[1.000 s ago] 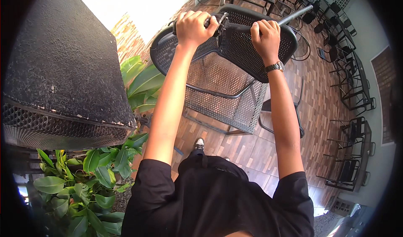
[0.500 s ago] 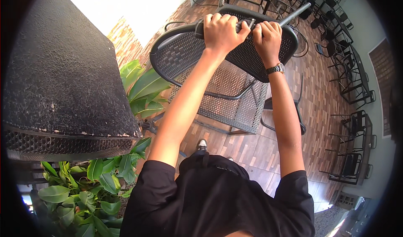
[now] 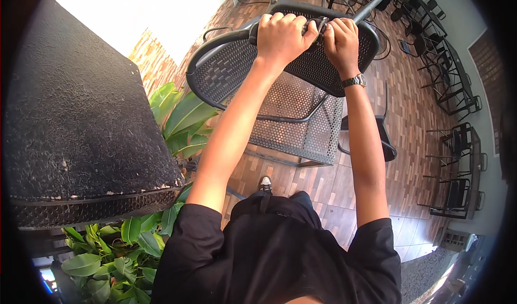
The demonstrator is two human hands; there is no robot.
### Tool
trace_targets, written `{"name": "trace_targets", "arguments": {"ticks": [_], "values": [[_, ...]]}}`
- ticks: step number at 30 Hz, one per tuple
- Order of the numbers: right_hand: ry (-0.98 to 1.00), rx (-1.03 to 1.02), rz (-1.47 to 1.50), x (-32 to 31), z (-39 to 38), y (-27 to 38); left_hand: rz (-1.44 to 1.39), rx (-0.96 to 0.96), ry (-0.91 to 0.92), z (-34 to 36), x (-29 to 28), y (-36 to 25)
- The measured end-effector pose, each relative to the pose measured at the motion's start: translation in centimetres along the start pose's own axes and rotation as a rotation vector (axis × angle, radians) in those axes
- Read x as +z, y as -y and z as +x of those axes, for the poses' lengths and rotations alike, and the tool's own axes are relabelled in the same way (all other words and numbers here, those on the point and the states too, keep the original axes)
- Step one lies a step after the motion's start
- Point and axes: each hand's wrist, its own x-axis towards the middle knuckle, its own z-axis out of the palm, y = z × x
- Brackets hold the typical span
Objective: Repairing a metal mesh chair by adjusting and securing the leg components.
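Observation:
My left hand [image 3: 283,40] and my right hand [image 3: 340,45] are close together at the upper middle, both closed round a dark bar-like object with a black fitting [image 3: 322,25], mostly hidden under my fingers. A grey metal pole [image 3: 371,5] extends from beside my right hand toward the upper right. Just beneath my hands is a black mesh chair [image 3: 215,75], on a perforated metal table [image 3: 291,139]. A watch [image 3: 353,80] is on my right wrist.
A large black textured box [image 3: 86,115] fills the left, with green leafy plants [image 3: 129,253] below and beside it. Another black chair [image 3: 383,142] stands right of the table. Rows of chairs [image 3: 455,185] and tables line the right wall. The floor [image 3: 398,185] is wood-patterned tile.
My left hand has moved right along the dark object, close up to my right hand. The view has shifted slightly, so more of the black box shows at lower left.

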Motion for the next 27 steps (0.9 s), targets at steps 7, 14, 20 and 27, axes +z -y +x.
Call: {"name": "trace_targets", "arguments": {"ticks": [7, 14, 20, 27], "values": [[-0.03, -0.021, -0.013, -1.1, 0.1, 0.0, 0.07, -0.027, -0.079, -1.6, -2.5, 2.8], [0.02, 0.018, -0.226, -1.7, 1.2, 5.1, 0.112, -0.07, -0.032, -1.9, -3.7, 1.5], [0.142, -0.057, -0.166, 0.7, 2.2, 8.2, 0.11, -0.078, 0.041, -2.9, -4.9, 2.9], [0.081, -0.106, -0.246, 2.1, 1.9, 9.4, 0.108, -0.081, -0.034, -3.9, -5.7, 6.2]]}}
